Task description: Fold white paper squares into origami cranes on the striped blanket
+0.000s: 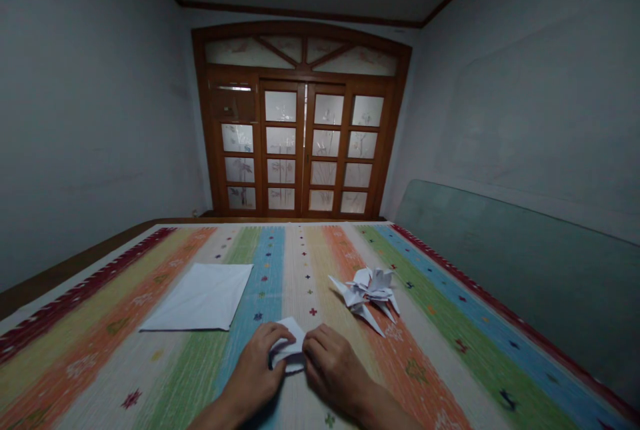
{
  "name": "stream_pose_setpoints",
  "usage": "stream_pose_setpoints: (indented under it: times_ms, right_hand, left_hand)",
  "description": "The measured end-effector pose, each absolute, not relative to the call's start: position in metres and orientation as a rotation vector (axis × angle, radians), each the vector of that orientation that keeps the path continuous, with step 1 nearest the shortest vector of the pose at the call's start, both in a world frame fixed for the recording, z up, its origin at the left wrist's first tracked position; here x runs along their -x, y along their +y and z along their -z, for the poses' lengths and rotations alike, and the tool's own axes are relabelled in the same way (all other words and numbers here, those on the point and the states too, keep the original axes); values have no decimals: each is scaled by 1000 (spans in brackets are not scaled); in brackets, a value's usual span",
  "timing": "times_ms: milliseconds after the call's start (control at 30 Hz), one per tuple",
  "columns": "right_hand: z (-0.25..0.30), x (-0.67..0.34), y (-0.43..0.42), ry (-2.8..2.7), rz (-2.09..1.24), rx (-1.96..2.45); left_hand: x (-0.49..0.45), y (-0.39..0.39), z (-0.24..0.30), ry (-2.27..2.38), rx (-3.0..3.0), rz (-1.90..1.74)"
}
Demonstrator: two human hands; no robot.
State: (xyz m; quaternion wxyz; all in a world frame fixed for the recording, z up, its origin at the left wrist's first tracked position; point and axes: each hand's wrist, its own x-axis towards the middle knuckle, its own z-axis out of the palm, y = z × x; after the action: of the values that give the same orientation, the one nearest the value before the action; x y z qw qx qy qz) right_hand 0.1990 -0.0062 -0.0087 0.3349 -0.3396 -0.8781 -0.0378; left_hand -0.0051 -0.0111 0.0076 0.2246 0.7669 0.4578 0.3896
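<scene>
A small folded piece of white paper (pixel 291 332) sits between my two hands at the near middle of the table. My left hand (pixel 260 357) grips its left side, thumb in front and fingers curled behind. On the right side, my right hand (pixel 331 360) pinches the paper's edge with its fingers bent together; the fingertips are partly hidden. To the right and farther off lies a cluster of folded white paper cranes (pixel 369 290), with pointed tips sticking out. A stack of flat white paper sheets (pixel 203 297) rests to the left of my hands.
A striped, multicoloured cloth (pixel 170 377) covers the table. A pale green panel, like a bench back (pixel 500 270), runs along the right side. Beyond the table's far edge stand wooden doors (pixel 303 150) with frosted panes.
</scene>
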Motion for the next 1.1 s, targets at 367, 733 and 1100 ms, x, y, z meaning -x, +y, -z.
stream_pose_setpoints:
  times_ms: [367,733,1100]
  right_hand:
    - [0,-198,-12,-2335,54,857]
    - [13,-205,-5,-2114,-165,910]
    - [15,-210,-2,-2049,-285,940]
  left_hand:
    - [2,-12,-5,1308,-2201,-986]
    - [11,-11,-8,1077,-2212,-980]
    - [39,7,-1,922,-2063,-841]
